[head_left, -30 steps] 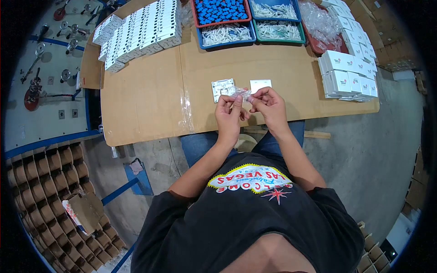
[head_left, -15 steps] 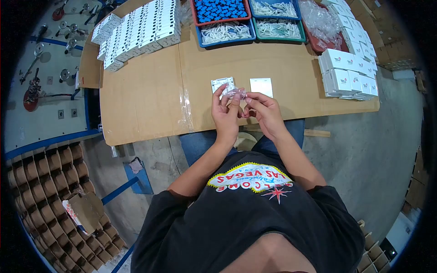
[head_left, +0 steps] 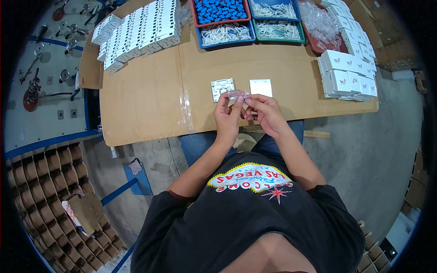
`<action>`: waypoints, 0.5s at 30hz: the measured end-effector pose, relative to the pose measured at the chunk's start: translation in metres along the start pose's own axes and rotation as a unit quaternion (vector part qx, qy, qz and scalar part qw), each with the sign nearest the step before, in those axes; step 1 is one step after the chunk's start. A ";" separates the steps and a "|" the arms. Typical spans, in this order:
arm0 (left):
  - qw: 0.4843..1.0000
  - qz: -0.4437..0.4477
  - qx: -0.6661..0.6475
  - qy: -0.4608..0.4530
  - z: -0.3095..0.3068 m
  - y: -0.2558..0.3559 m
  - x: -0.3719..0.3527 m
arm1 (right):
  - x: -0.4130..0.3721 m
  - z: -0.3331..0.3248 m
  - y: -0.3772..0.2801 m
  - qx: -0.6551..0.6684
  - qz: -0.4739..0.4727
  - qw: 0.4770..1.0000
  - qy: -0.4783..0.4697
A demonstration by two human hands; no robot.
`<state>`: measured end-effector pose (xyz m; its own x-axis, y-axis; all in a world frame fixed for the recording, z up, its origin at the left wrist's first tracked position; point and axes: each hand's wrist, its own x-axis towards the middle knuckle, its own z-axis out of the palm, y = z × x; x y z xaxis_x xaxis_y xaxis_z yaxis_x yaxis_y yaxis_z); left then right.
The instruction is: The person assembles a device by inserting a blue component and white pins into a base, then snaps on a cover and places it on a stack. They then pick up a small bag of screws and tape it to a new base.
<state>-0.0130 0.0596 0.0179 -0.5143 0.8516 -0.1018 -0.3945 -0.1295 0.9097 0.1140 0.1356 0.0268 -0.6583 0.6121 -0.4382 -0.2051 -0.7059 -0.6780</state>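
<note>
Between my two hands is a small clear plastic bag (head_left: pixel 237 94), held just above the near part of the cardboard-covered table. My left hand (head_left: pixel 227 117) pinches its left part between thumb and fingers. The fingertips of my right hand (head_left: pixel 266 113) are closed on its right end. Whatever the bag contains is too small to make out. Just beyond my left fingers lies a white square plate (head_left: pixel 222 86) with its detailed, cut-out side up. A plain white square plate (head_left: pixel 261 87) lies beyond my right hand, partly covered by the fingers.
Rows of white switch-like units (head_left: pixel 141 34) stand at the back left. Toward the back are a red tray (head_left: pixel 223 22) of blue pieces and trays of white plugs (head_left: pixel 226 34). Clear bags (head_left: pixel 322 22) fill another tray. White boxes (head_left: pixel 348 75) are stacked at the right edge.
My left fingers have curled down, uncovering more of the detailed plate. The plastic bag is now drawn flatter and straighter between my hands.
</note>
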 end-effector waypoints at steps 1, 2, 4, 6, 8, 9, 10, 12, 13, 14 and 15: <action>1.000 0.000 0.000 0.000 0.000 -0.001 0.000 | 0.001 -0.002 -0.001 0.000 0.000 1.000 0.000; 1.000 0.006 -0.005 -0.001 -0.001 -0.002 0.000 | 0.002 -0.004 -0.002 -0.011 0.017 1.000 -0.006; 1.000 0.012 -0.011 -0.002 -0.001 -0.002 0.000 | 0.004 -0.008 -0.003 -0.022 0.033 0.999 -0.012; 1.000 0.018 -0.022 -0.011 0.000 0.000 0.000 | 0.006 -0.013 -0.002 0.005 0.064 0.997 -0.032; 0.999 0.009 -0.027 -0.023 0.000 0.004 -0.001 | 0.006 -0.012 -0.003 0.008 0.062 0.998 -0.018; 0.999 -0.001 -0.032 -0.035 0.000 0.005 -0.002 | 0.006 -0.012 -0.003 0.010 0.060 0.998 -0.004; 0.999 -0.001 -0.032 -0.035 -0.001 0.006 -0.002 | 0.006 -0.013 -0.002 0.010 0.061 0.998 -0.003; 0.999 -0.009 -0.022 -0.028 -0.001 0.006 -0.001 | 0.007 -0.015 -0.001 -0.009 0.046 0.999 0.006; 0.999 -0.009 -0.021 -0.027 -0.002 0.006 -0.001 | 0.006 -0.014 -0.002 -0.009 0.046 0.999 0.005; 1.000 -0.007 -0.012 -0.021 -0.003 0.007 0.000 | 0.005 -0.012 -0.004 -0.017 0.052 0.998 0.015; 1.000 -0.005 -0.004 -0.016 -0.003 0.007 0.001 | 0.004 -0.012 -0.006 -0.025 0.057 0.998 0.025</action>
<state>-0.0181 0.0583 0.0227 -0.4865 0.8682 -0.0973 -0.4048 -0.1253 0.9058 0.1212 0.1460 0.0223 -0.6382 0.5464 -0.5423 -0.0929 -0.7539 -0.6504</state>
